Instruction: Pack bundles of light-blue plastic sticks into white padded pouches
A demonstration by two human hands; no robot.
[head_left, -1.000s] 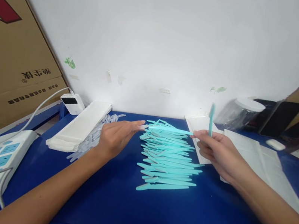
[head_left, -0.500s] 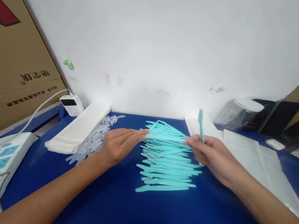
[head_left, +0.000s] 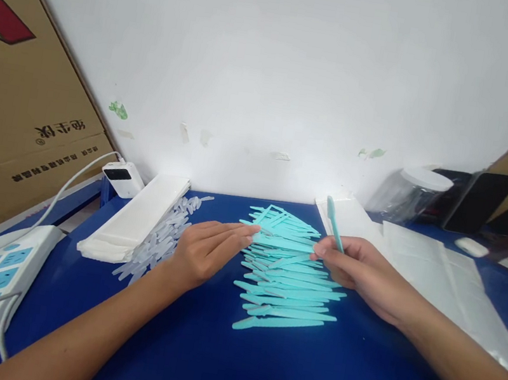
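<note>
A turquoise eyebrow razor [head_left: 286,243] is stretched level between both hands, above a pile of similar razors [head_left: 288,294] on the blue table. My left hand [head_left: 203,251] is closed, its fingertips pinching the razor's left end; the detail under them is hidden. My right hand [head_left: 360,266] pinches the right end between thumb and finger. A second turquoise razor [head_left: 334,221] sticks up out of the right hand, leaning left. Left of the pile, beside my left hand, lies a heap of small translucent blade caps [head_left: 160,240].
White flat sleeves [head_left: 136,216] are stacked behind the caps. A power strip [head_left: 17,287] with cables and a white device [head_left: 123,178] stand at left. Clear bags [head_left: 433,276], a lidded jar [head_left: 415,193] and a phone [head_left: 481,201] occupy the right. Cardboard [head_left: 22,95] walls the left side.
Both hands and the level razor have dropped slightly toward the pile. The upright razor in my right hand has tipped further left. The camera view has shifted a little.
</note>
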